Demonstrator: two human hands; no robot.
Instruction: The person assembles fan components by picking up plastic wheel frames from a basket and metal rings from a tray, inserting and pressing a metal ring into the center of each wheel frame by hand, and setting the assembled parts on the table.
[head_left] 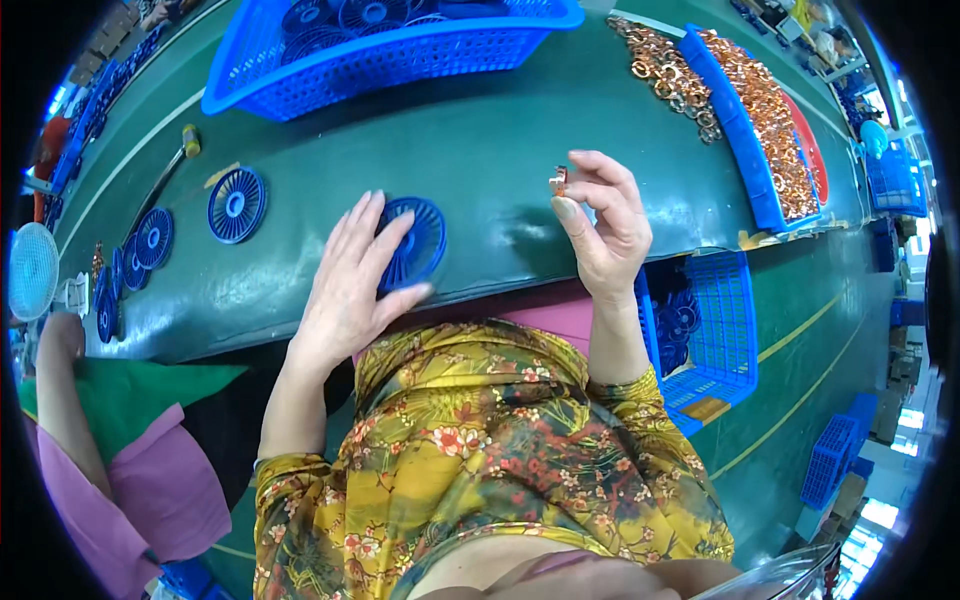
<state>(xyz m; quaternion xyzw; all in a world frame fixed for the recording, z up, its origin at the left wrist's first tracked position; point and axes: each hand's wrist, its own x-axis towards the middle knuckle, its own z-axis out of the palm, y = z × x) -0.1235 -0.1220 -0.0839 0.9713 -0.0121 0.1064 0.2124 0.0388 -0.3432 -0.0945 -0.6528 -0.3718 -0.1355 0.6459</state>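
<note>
My left hand lies over the left side of a blue plastic fan-like wheel on the green table. Its fingers are stretched and the thumb is apart, beside the wheel's near edge; the palm hides part of the wheel. To the right, raised above the table, my right hand pinches a small copper-coloured metal ring between thumb and fingertips. Another blue wheel lies flat farther left, with a similar wheel beyond it.
A blue basket of wheels stands at the far side. Copper rings fill a blue tray at right and spill beside it. Below the table's edge is another blue basket. A co-worker's arm is at left, near a yellow-headed tool.
</note>
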